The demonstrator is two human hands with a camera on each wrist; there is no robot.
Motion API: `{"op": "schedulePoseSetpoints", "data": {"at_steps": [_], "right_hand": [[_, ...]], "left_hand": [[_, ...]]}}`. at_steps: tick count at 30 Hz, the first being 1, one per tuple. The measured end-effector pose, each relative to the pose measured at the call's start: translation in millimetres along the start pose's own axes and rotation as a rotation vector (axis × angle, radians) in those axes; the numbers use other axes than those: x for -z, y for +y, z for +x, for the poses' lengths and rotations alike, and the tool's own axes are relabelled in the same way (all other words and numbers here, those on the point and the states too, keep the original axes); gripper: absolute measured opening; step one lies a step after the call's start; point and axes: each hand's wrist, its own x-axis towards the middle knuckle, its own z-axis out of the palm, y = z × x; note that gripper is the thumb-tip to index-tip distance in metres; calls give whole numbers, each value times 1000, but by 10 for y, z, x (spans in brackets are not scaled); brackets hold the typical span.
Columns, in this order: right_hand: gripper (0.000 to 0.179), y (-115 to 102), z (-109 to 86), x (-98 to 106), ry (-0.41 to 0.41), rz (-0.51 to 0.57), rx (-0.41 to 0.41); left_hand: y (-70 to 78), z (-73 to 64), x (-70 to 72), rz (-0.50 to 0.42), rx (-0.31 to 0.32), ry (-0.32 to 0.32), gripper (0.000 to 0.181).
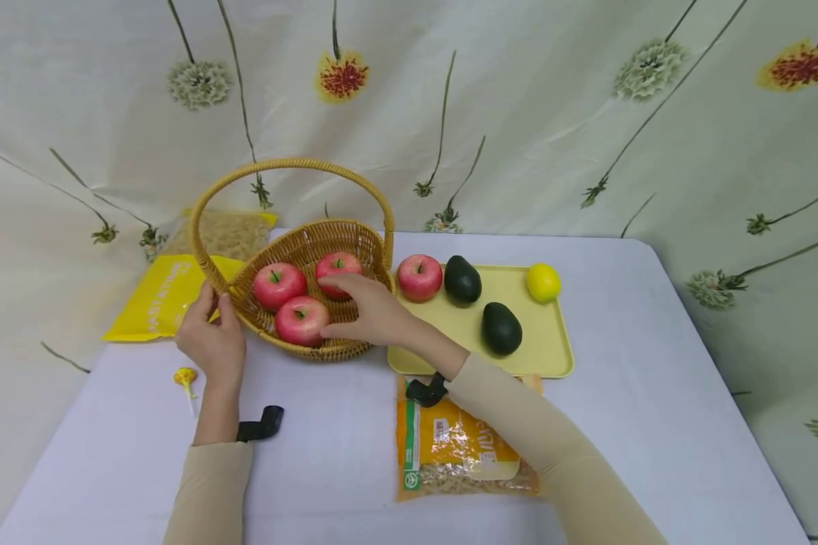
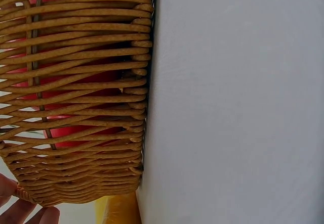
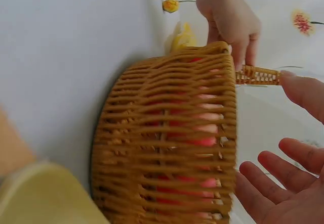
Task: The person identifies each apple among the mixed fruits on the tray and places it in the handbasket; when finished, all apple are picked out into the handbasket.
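A wicker basket (image 1: 334, 235) with a tall arched handle holds three red apples (image 1: 302, 321). At its left end my left hand (image 1: 213, 333) pinches the rim by the foot of the handle; the fingertips also show at the corner of the left wrist view. Over the basket's right side reaches my right hand (image 1: 364, 310), fingers spread and apart, with nothing held between them. In the right wrist view that right hand (image 3: 288, 178) is beside the basket's rim. Its fingers partly hide the rear apple (image 1: 337, 265) in the head view.
Right of the basket, a yellow tray (image 1: 443, 333) bears an apple (image 1: 419, 278), two avocados (image 1: 501, 329) and a lemon (image 1: 543, 283). A pasta bag (image 1: 450, 446) lies under my right forearm. Yellow pasta bags (image 1: 157, 299) and a lollipop (image 1: 185, 378) lie at left.
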Motion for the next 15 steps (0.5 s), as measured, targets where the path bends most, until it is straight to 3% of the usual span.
{"op": "schedulePoseSetpoints", "data": {"at_steps": [10,15], "right_hand": [[71,141,-462,327,88,104,-13],[69,277,-633,457,157,59,-43]], "left_hand": [[25,5,0,10,1,-7,27],[15,1,-2,3,4,-5,27]]}}
